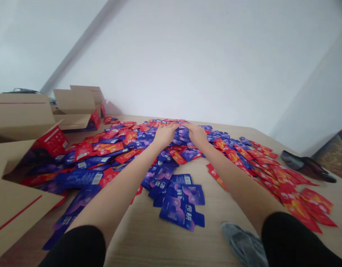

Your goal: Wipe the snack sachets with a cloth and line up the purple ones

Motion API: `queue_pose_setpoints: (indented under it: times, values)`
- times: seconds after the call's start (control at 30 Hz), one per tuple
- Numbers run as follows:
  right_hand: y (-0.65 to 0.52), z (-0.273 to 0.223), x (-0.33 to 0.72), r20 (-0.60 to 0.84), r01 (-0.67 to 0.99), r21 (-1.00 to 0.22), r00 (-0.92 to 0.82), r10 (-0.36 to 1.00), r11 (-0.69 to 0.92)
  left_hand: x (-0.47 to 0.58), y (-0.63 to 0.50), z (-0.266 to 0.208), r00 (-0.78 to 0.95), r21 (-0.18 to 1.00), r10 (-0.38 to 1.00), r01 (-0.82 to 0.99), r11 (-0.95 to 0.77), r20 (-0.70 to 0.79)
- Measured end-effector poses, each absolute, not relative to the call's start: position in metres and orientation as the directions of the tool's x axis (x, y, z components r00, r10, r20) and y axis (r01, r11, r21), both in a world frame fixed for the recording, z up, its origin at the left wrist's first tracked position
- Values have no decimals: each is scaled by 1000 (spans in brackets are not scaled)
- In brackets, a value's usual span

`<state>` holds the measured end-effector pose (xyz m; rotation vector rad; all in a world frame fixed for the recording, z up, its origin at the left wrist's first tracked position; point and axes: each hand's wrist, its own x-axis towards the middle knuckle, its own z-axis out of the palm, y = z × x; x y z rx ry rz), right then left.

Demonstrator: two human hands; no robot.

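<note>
Both my arms reach out to the far side of a large heap of flat packets. My left hand (165, 135) is at the left of a small stack of purple packets (181, 136), its fingers curled at the stack's far edge. At the right side of the same stack is my right hand (198, 136), bent round it in the same way. The fingertips are partly hidden behind the packets. Nearer to me, several blue-purple packets (176, 211) with white characters lie overlapping on the wooden table (143, 237).
Opened cardboard boxes (20, 111) with red printed sides stand at the left. Red packets (293, 196) spread along the right. A dark object (307, 167) lies near the right edge, and a grey cloth (243, 243) at the front. A white wall (204, 59) closes the back.
</note>
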<state>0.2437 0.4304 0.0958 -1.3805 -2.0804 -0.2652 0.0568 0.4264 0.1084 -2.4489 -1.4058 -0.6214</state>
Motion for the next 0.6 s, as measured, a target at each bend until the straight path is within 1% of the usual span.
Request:
queue_pose_setpoints:
  times: [0.1,0.2,0.33,0.4,0.5,0.53,0.6]
  values:
    - [489,89,235,589,906,-162,-229,775,391,61,492,104,401,20,785,885,-465,472]
    - [525,65,232,522,918,-148,-243,817,368,64,533,79,394,40,815,891,-452,425]
    - [539,36,232,380,937,-142,-247,892,320,62,546,40,414,67,853,888,-455,317]
    - [530,37,235,369,944,-140,-231,900,300,56,538,34,433,83,853,877,-473,291]
    - [497,50,245,407,925,-152,-263,875,349,41,513,43,481,117,840,846,-520,252]
    - [481,53,249,373,907,-171,-302,877,385,34,502,49,502,135,835,833,-537,226]
    - [444,52,256,224,860,-228,-409,885,456,21,474,58,549,180,820,801,-572,162]
